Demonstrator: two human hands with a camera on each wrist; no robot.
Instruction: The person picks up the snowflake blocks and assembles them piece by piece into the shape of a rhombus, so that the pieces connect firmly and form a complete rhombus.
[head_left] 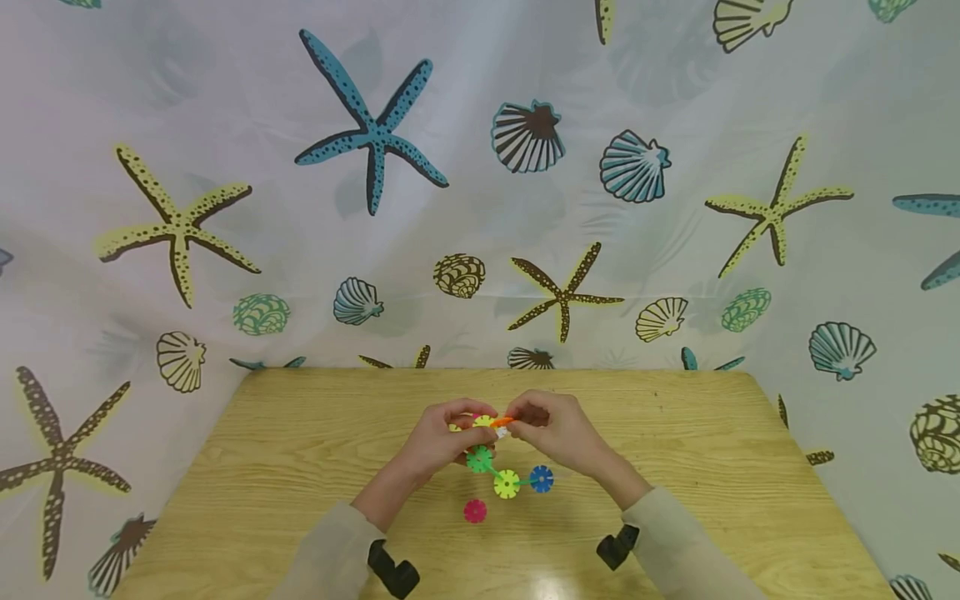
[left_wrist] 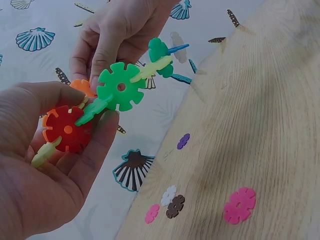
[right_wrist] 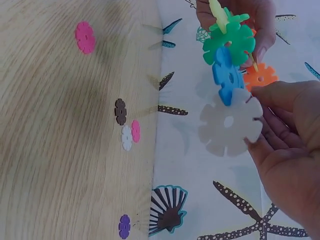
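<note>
My left hand [head_left: 446, 437] grips a linked chain of plastic snowflake discs. In the left wrist view its fingers curl around a red disc [left_wrist: 75, 137], and a green disc [left_wrist: 120, 87] sticks out above the fingertips. Close against it, my right hand [head_left: 558, 429] pinches an orange snowflake disc [head_left: 502, 422] that is edge-on in the head view. A white disc [right_wrist: 225, 130] sits by the right fingers in the right wrist view, joined to a light blue disc [right_wrist: 227, 75]. From the chain hang a yellow disc [head_left: 507, 484] and a blue disc [head_left: 542, 478].
Loose on the wooden table [head_left: 300, 467] lie a pink disc [left_wrist: 240, 205], a purple disc [left_wrist: 183, 141], a brown disc [left_wrist: 175, 206], a white loose disc [left_wrist: 169, 195] and a smaller-looking pink piece [left_wrist: 152, 214]. A curtain [head_left: 465, 217] printed with starfish and shells surrounds the table's back and sides.
</note>
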